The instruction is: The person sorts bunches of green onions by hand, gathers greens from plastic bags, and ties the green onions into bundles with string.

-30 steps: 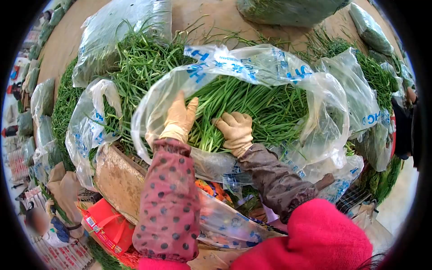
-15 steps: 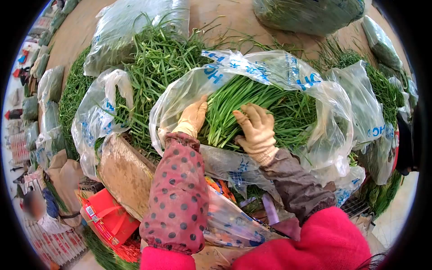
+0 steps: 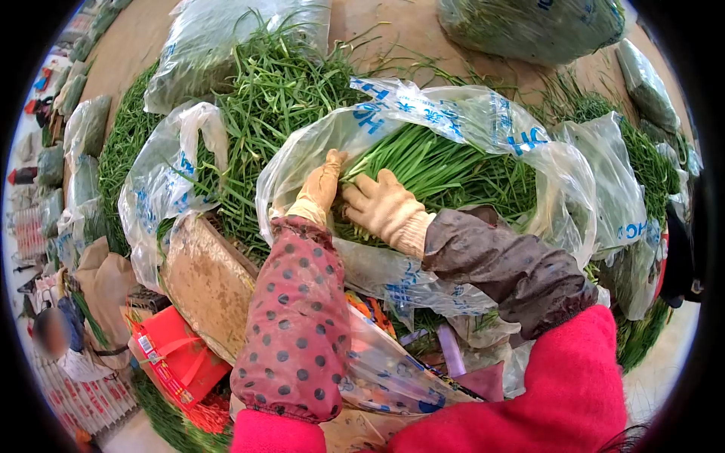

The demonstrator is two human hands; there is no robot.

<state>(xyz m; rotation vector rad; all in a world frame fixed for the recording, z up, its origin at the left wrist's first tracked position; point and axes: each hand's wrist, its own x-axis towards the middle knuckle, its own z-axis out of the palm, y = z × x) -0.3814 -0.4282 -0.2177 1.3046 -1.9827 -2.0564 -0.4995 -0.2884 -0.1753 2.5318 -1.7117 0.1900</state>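
Note:
A clear plastic bag (image 3: 294, 143) with blue print lies wide-mouthed before me, holding a bundle of long green garlic chives (image 3: 423, 160). Inside its left wall, my gloved left hand (image 3: 323, 183) points forward with fingers stretched out, next to the bundle's left end. My right hand (image 3: 384, 209), also in a cream glove, rests over the near-left ends of the chives. Its fingers are spread and press on the stalks; their undersides are hidden. Neither hand is seen closed round anything.
Loose chives (image 3: 279, 98) are heaped at the left and behind the bag. Filled bags (image 3: 532, 30) stand farther back. A muddy wooden board (image 3: 208, 279) and a red box (image 3: 181, 351) are at lower left. A person (image 3: 57, 332) is at far left.
My right hand has moved left across the chives to their ends, close to my left hand. My left hand has shifted slightly, and the view has turned a little.

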